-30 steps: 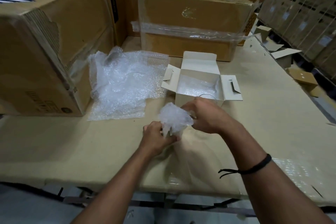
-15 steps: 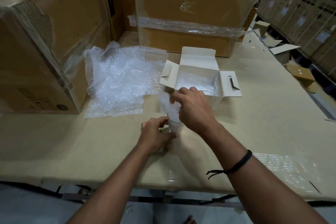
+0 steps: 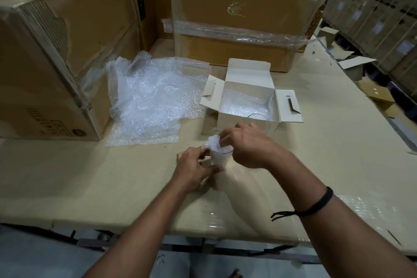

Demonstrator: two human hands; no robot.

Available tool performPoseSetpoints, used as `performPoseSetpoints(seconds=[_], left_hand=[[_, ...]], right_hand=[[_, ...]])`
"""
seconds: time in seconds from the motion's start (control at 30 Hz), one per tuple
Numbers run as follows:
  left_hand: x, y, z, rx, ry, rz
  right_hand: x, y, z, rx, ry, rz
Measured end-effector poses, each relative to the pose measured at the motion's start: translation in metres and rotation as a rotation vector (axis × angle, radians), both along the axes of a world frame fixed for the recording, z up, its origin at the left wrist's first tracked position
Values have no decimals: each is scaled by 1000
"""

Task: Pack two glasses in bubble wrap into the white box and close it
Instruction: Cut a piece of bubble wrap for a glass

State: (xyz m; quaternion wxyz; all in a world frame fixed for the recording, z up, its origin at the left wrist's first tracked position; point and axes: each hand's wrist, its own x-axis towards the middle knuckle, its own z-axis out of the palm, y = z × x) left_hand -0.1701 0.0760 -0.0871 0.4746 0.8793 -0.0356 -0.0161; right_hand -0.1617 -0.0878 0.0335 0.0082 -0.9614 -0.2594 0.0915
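Note:
A clear glass stands upright on the cardboard-covered table in front of the white box. My left hand grips the glass at its side and base. My right hand pinches a wad of bubble wrap at the glass's mouth, part of it inside the glass. A second clear glass stands just behind my right hand, against the box's front wall. The white box is open, its flaps spread, with bubble wrap lining its inside.
A loose pile of bubble wrap sheets lies left of the box. Large brown cartons stand at the left and behind the box. Small flattened boxes lie at the right table edge.
The wad of bubble wrap, earlier held above the table between both hands, has gone down into the glass's mouth. My left hand shifted to the glass's side.

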Motion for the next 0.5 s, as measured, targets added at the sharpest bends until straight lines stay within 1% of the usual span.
performPoseSetpoints(seconds=[0.07, 0.1, 0.13, 0.2, 0.27, 0.4, 0.5], left_hand=[[0, 0, -1, 12, 6, -3], [0, 0, -2, 19, 5, -3], [0, 0, -1, 22, 5, -1], [0, 0, -1, 25, 1, 0], [-1, 0, 1, 41, -6, -7], [-1, 0, 0, 13, -24, -13], [-1, -1, 2, -9, -40, -19]], right_hand=[[1, -9, 4, 167, 31, -83], [0, -14, 5, 247, 3, -126], [-2, -17, 6, 266, -44, -148], [-8, -19, 5, 144, -136, -104], [-12, -16, 1, 34, -166, -40], [-15, -8, -4, -30, -172, 45], [-10, -3, -6, -65, -122, 53]])
